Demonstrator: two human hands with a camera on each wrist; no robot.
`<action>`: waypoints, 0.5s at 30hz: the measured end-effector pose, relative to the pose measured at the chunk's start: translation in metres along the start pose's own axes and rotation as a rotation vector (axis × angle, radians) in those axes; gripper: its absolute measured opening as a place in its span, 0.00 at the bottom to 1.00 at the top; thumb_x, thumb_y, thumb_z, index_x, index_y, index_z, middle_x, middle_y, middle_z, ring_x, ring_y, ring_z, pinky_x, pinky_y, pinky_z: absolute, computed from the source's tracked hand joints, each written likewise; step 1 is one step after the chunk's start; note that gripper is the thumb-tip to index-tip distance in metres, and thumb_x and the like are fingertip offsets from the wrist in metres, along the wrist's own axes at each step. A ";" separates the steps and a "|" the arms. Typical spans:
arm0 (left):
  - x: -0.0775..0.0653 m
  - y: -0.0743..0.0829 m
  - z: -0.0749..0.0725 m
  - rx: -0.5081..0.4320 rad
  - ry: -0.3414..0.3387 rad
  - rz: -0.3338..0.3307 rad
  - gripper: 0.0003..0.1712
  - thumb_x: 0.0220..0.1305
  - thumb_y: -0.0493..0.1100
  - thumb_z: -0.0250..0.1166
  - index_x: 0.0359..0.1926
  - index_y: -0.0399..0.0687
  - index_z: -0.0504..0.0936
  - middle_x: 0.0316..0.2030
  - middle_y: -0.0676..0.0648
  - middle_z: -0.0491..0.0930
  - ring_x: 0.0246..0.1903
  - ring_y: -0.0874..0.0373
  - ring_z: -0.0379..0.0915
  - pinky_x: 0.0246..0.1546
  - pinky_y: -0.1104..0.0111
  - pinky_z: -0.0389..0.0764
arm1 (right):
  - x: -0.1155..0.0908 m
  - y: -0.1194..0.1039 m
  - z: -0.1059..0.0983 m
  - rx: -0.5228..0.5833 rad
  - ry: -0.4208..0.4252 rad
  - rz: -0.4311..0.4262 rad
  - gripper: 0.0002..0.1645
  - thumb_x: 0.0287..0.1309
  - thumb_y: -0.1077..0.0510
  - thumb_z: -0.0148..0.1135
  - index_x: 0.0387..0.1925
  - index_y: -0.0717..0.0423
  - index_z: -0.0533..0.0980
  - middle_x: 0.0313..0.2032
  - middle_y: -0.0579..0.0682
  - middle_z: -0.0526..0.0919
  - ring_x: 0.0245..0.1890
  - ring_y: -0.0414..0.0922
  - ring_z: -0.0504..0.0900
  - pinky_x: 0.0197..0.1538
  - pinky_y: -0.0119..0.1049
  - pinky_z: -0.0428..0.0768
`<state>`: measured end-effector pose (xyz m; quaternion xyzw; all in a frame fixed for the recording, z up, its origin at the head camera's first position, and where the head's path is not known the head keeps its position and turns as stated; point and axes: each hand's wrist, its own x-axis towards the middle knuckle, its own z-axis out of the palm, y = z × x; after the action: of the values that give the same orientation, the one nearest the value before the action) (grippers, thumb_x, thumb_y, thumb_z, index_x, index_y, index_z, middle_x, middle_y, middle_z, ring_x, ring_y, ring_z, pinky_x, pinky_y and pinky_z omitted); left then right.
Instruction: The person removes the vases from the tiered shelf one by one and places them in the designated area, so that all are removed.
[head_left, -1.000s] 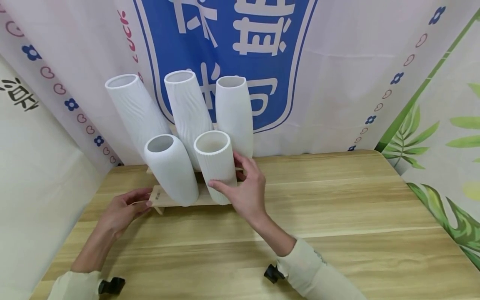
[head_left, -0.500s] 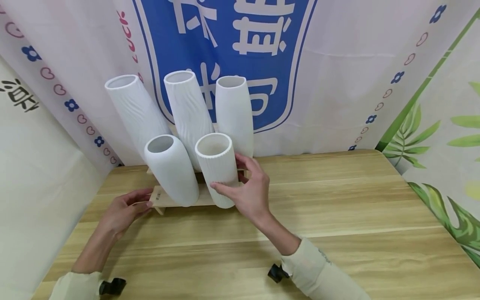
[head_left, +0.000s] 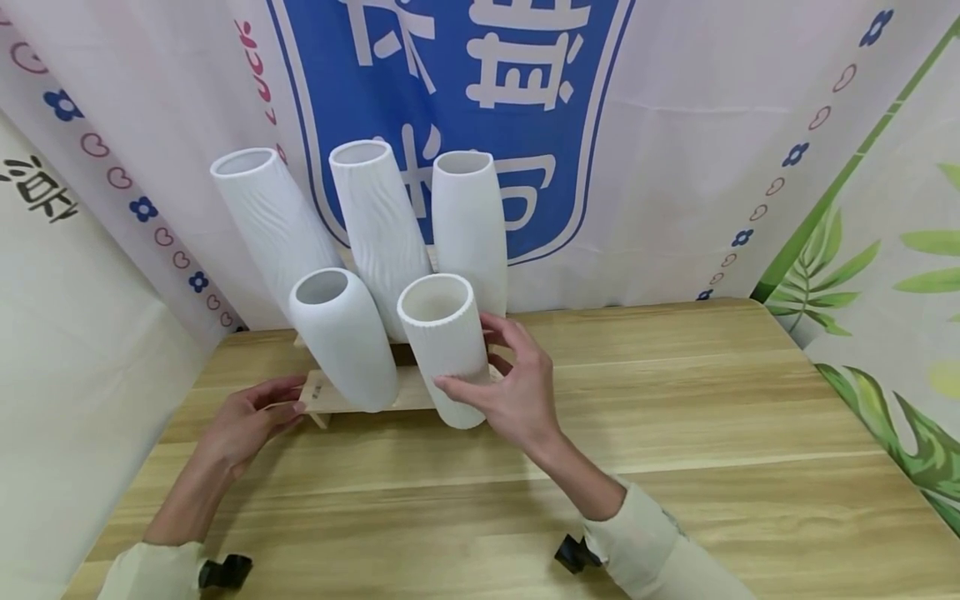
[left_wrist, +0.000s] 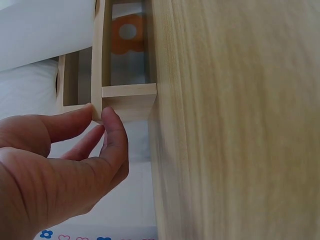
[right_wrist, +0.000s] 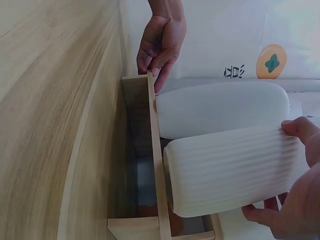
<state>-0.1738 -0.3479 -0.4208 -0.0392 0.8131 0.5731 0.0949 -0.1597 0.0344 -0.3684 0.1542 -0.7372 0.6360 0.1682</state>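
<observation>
My right hand (head_left: 519, 392) grips a white ribbed vase (head_left: 448, 354) by its side, thumb in front and fingers behind. The vase tilts, and in the head view its base overhangs the front edge of the lower step of a two-step wooden stand (head_left: 416, 390). In the right wrist view its base (right_wrist: 169, 175) lies close to the step board; contact cannot be told. With thumb and fingertips, my left hand (head_left: 243, 425) pinches the left end of the lower step, seen close up in the left wrist view (left_wrist: 75, 165). A smooth white vase (head_left: 343, 342) stands on that step.
Behind, on the upper step, stand a left vase (head_left: 273, 217), a middle vase (head_left: 378, 225) and a right vase (head_left: 468, 225), all white. The wooden table (head_left: 675, 433) stretches to the right. A printed curtain (head_left: 660, 183) hangs behind.
The ribbed vase has moved right and toward the front, its base now past the step's front edge. My right hand moved with it. The left hand has stayed put.
</observation>
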 end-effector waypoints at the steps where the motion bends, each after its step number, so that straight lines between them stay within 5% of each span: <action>1: 0.000 0.000 0.000 -0.002 -0.001 0.000 0.37 0.79 0.35 0.63 0.80 0.29 0.60 0.58 0.50 0.78 0.49 0.72 0.82 0.56 0.77 0.88 | -0.001 0.000 -0.001 0.005 -0.010 0.004 0.46 0.43 0.61 0.90 0.66 0.54 0.79 0.60 0.53 0.84 0.57 0.51 0.84 0.61 0.52 0.91; 15: -0.001 0.001 0.000 -0.022 -0.007 0.003 0.37 0.79 0.35 0.63 0.80 0.28 0.59 0.56 0.53 0.78 0.48 0.72 0.83 0.56 0.76 0.89 | -0.014 -0.008 -0.021 0.026 -0.057 0.037 0.47 0.43 0.62 0.89 0.67 0.55 0.78 0.60 0.55 0.86 0.57 0.52 0.86 0.60 0.52 0.92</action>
<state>-0.1730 -0.3476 -0.4193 -0.0372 0.8065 0.5822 0.0963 -0.1429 0.0542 -0.3644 0.1605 -0.7362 0.6439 0.1332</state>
